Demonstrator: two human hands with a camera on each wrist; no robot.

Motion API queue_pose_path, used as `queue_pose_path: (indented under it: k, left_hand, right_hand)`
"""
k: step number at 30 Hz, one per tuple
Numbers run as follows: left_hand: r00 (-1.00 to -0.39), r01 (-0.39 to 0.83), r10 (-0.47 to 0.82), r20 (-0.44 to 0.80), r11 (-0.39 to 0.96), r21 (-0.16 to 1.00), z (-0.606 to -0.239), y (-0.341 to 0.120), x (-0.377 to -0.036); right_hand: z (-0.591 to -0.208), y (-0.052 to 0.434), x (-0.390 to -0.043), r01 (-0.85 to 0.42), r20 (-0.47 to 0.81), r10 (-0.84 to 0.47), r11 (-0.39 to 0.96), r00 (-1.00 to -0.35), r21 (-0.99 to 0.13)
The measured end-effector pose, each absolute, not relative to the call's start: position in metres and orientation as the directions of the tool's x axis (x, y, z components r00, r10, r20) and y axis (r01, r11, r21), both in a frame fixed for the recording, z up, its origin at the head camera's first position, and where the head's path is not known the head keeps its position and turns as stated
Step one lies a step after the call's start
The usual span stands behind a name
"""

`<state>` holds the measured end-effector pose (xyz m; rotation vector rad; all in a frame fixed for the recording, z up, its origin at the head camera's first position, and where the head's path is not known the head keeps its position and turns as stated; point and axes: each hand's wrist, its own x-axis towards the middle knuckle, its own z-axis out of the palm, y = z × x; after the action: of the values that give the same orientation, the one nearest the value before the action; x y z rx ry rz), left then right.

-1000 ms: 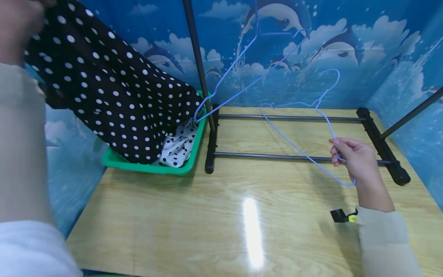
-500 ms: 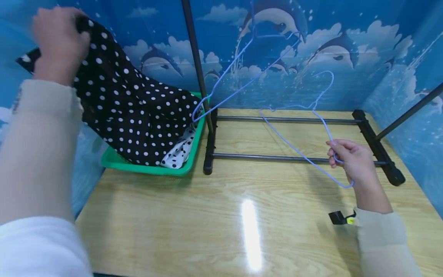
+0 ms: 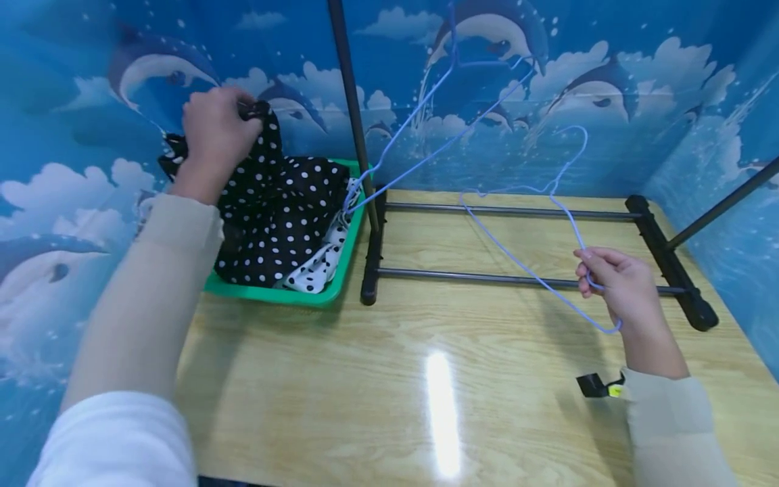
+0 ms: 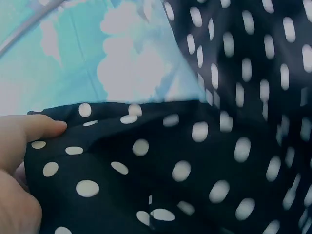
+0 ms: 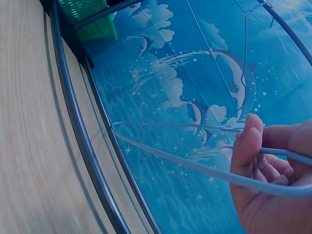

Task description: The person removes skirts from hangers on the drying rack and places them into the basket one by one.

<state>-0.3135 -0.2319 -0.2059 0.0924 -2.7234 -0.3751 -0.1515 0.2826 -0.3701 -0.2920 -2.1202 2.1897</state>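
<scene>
My left hand (image 3: 216,132) pinches the edge of a black cloth with white polka dots (image 3: 292,216), raised over the green basket (image 3: 268,295). In the left wrist view the dotted cloth (image 4: 195,170) spreads out from the fingers (image 4: 44,126), its upper edge folded. Most of it sags down into the basket, beside a white cloth with black dots (image 3: 316,267). On the right, my right hand (image 3: 629,287) grips a blue clothes hanger (image 3: 517,262) by one shoulder end, its hook pointing up. The right wrist view shows the hanger's bar (image 5: 195,168) passing across the fingers.
A black metal rack base (image 3: 475,275) stands on the wooden table (image 3: 341,392), with an upright pole (image 3: 349,88) at its left beside the basket. Another blue hanger (image 3: 420,159) hangs in front of the dolphin-print backdrop (image 3: 602,95).
My left hand has come from the upper left, rightward and down toward the basket, bringing the black dotted cloth with it, now more bunched. My right hand and its hanger have hardly moved.
</scene>
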Motion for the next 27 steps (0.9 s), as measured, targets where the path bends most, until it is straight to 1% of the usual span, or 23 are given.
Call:
queue_pose_path:
  k: [3,5,9,12,15,17,22,27]
  left_hand:
    - [-0.927,0.016,-0.114,0.357,0.939,0.343,-0.217,-0.222,-0.31]
    - [-0.921,0.041,-0.109,0.373,0.928,0.371,-0.227,-0.215,-0.308]
    - [-0.911,0.053,-0.147,0.385,0.885,0.462,-0.245,-0.203,-0.305]
    - [-0.91,0.03,-0.212,0.357,0.824,0.566,-0.258,-0.194,-0.305]
    - [-0.92,0.008,-0.247,0.305,0.765,0.644,-0.271,-0.188,-0.307]
    - [-0.935,-0.008,-0.241,0.259,0.746,0.666,-0.28,-0.185,-0.308]
    - [-0.973,-0.008,-0.164,0.162,0.727,0.687,-0.3,-0.176,-0.308]
    - [-0.989,-0.003,-0.109,0.102,0.699,0.715,-0.312,-0.17,-0.306]
  right_hand:
    - [-0.371,0.28,-0.153,0.071,-0.081,0.177,-0.059,-0.981,-0.996]
    - [-0.369,0.278,-0.154,0.065,-0.077,0.171,-0.07,-0.982,-0.995]
    - [-0.361,0.272,-0.152,0.029,-0.042,0.175,-0.078,-0.984,-0.997]
    - [-0.351,0.265,-0.15,-0.02,0.004,0.191,-0.084,-0.981,-0.996]
    - [-0.338,0.257,-0.148,-0.075,0.053,0.211,-0.096,-0.976,-0.993]
    - [-0.33,0.251,-0.146,-0.115,0.089,0.225,-0.106,-0.97,-0.988]
    - [-0.315,0.242,-0.142,-0.211,0.166,0.254,-0.16,-0.953,-0.964]
    - [-0.304,0.237,-0.143,-0.286,0.225,0.271,-0.21,-0.936,-0.935]
